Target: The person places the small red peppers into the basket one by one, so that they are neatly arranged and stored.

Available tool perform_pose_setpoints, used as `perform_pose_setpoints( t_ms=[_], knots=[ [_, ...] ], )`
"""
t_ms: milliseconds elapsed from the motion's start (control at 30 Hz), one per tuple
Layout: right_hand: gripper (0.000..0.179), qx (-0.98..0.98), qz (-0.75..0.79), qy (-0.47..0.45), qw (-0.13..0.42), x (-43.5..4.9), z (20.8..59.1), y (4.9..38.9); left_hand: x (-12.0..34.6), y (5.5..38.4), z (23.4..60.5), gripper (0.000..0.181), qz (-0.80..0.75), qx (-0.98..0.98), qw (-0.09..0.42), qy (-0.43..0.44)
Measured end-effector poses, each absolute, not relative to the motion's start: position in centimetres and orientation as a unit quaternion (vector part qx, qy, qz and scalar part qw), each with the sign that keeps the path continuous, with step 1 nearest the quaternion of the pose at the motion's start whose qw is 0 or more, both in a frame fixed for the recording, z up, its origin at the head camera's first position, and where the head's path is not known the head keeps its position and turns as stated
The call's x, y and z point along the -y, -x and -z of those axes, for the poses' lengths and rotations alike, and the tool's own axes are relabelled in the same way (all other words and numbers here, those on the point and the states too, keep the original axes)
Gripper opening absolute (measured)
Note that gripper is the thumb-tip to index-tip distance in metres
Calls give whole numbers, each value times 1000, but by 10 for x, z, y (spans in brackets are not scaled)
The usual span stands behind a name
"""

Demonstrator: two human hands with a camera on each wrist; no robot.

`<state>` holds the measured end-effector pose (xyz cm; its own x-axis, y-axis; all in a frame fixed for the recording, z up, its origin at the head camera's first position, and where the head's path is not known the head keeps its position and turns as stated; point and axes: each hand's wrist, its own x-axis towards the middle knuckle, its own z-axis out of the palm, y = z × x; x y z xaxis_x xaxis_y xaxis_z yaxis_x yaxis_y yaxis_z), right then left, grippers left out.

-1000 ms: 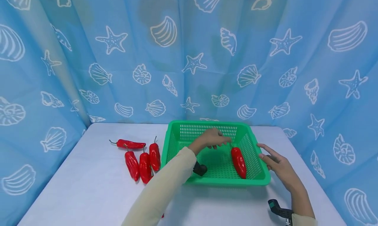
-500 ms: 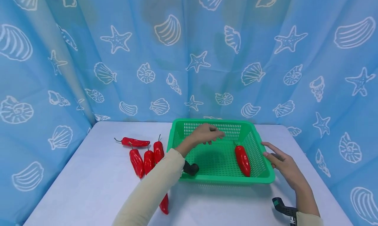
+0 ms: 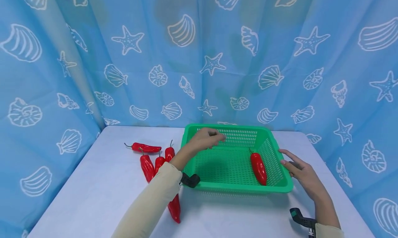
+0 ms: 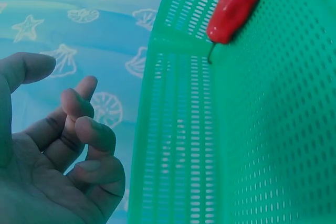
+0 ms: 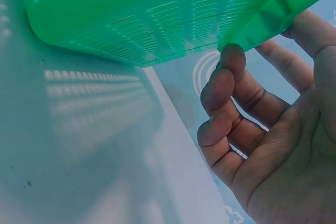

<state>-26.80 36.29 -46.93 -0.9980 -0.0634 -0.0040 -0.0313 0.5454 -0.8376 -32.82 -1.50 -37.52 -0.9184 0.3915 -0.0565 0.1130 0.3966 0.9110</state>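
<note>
Loose red peppers (image 3: pixel 147 167) on the left, green basket (image 3: pixel 236 187) beside them, lone pepper (image 3: pixel 258 169) inside
Loose ones are probably there for easy reach. Left hand (image 3: pixel 205 139) hovers over the basket, fingers loosely bent, thumb well apart, holding nothing. The lone pepper's near the right wall. Right hand (image 3: pixel 300 170) pinches that side's rim, I'd guess to steady it.

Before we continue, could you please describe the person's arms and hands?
The sleeves are cream; the left hand and right hand are bare. Each bears a black, bent wrist camera; the right one shows a green patch.
</note>
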Motion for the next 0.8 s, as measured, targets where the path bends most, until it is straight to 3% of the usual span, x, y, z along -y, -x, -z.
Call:
perform_pose_setpoints(
  t_ms=[800],
  knots=[
    [67,-869,494,8,37,-360,466,266,88,296,380,24,-607,-789,73,-70]
  ],
)
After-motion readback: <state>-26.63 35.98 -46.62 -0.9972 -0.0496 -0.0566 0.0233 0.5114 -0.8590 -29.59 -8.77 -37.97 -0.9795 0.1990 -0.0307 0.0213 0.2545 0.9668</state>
